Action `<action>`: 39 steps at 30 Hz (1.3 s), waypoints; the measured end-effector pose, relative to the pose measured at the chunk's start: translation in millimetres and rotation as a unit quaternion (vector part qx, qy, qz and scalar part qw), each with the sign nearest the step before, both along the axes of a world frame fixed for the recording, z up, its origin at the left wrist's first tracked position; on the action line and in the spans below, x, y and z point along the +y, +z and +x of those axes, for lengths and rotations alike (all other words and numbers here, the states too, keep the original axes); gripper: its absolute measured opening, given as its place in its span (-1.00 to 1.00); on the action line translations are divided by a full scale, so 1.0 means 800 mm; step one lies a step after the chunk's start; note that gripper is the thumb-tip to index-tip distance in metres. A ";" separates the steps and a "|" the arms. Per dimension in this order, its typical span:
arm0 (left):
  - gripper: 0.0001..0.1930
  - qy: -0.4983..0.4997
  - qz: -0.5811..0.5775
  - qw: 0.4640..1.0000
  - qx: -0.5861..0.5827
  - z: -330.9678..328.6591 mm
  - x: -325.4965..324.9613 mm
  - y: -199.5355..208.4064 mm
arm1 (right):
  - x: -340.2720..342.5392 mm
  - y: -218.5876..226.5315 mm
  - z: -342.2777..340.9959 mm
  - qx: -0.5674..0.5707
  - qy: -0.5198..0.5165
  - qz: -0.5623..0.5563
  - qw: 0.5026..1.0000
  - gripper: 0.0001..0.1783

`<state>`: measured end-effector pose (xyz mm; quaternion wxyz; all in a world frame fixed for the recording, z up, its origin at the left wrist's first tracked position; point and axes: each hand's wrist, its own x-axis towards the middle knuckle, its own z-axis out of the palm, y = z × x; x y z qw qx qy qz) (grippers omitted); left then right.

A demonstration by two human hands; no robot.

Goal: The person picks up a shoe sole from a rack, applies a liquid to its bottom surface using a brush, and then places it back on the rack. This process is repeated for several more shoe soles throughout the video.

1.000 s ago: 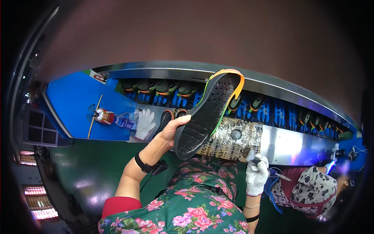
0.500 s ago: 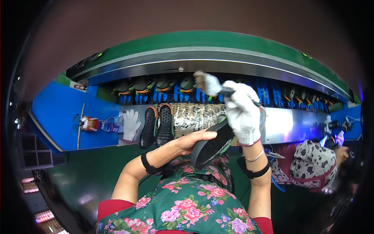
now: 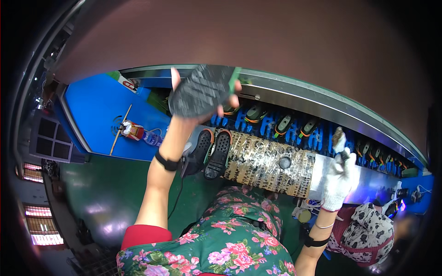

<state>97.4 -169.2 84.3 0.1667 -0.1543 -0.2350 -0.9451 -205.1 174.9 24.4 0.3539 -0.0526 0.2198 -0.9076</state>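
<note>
**Shoe sole (image 3: 202, 92) held up in the left hand (image 3: 188, 121), brush (image 3: 339, 140) in the right hand (image 3: 338, 179)**

Nearest is the person's green flowered apron (image 3: 225, 248), with red sleeves (image 3: 147, 233) beside it. The left forearm, banded by a black strap (image 3: 167, 161), reaches up and forward. The right one carries a thin bracelet (image 3: 325, 226) and another black strap (image 3: 316, 240).

The bare left hand is closed around the sole from behind, thumb along one edge and fingertips showing past the other. The sole is raised above the far left part of the bench (image 3: 317, 179), its dark, grooved face in view and a strip of green along one side; it is a little blurred, and its far end cannot be seen. The right hand, in a white glove, grips the brush by its dark handle, bristles pointing away from the body, well apart from the sole.

On the bench, two more soles (image 3: 218, 154) with orange edging lie side by side. Just right of them is a taped cardboard mat (image 3: 258, 161) bearing a round grey disc (image 3: 285, 162). To the left, a thin stick (image 3: 120, 133) and a bottle (image 3: 152, 138) lie on a blue panel (image 3: 92, 110). At the right, another person (image 3: 363, 234) sits near the bench.

Farther off, shoes (image 3: 309, 127) line up on blue stands (image 3: 268, 125), below a long metal rail (image 3: 299, 95).
</note>
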 end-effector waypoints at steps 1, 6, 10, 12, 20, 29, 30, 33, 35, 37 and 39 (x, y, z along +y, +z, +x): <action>0.21 0.010 0.069 0.998 -0.003 0.000 -0.027 0.007 | -0.003 -0.011 0.009 -0.007 0.010 0.005 1.000 -0.77; 0.05 0.308 0.168 0.932 -0.091 0.000 -0.071 0.007 | 0.001 -0.046 0.048 0.002 0.041 0.088 0.995 -0.68; -0.10 0.506 -0.022 0.833 -0.220 0.012 -0.058 -0.012 | 0.021 -0.057 0.057 -0.065 0.018 0.070 0.995 -0.67; -0.39 0.689 -0.226 0.618 -0.303 0.014 -0.073 -0.018 | 0.029 -0.063 0.061 -0.057 0.031 0.073 0.995 -0.68; -0.42 0.589 -0.596 0.331 -0.435 -0.027 -0.122 0.022 | 0.038 -0.087 0.082 -0.075 0.040 0.126 0.988 -0.71; -0.41 0.317 -0.738 0.430 -0.412 -0.250 -0.011 0.047 | 0.108 -0.097 0.067 -0.095 -0.028 0.110 0.989 -0.77; -0.41 0.298 -0.750 0.433 -0.401 -0.287 0.004 0.044 | 0.115 -0.098 0.065 -0.074 -0.030 0.130 0.988 -0.76; -0.40 0.261 -0.776 0.442 -0.365 -0.416 0.043 0.030 | 0.134 -0.098 0.064 -0.099 -0.072 0.127 0.984 -0.76; -0.39 0.266 -0.785 0.452 -0.330 -0.505 0.057 0.026 | 0.143 -0.094 0.060 -0.098 -0.075 0.133 0.983 -0.77; -0.43 0.336 -0.819 0.425 -0.188 -0.563 0.053 0.025 | 0.153 -0.088 0.058 -0.107 -0.077 0.129 0.983 -0.76; -0.50 0.326 -0.796 0.482 -0.165 -0.592 0.039 0.025 | 0.161 -0.083 0.054 -0.115 -0.086 0.127 0.981 -0.77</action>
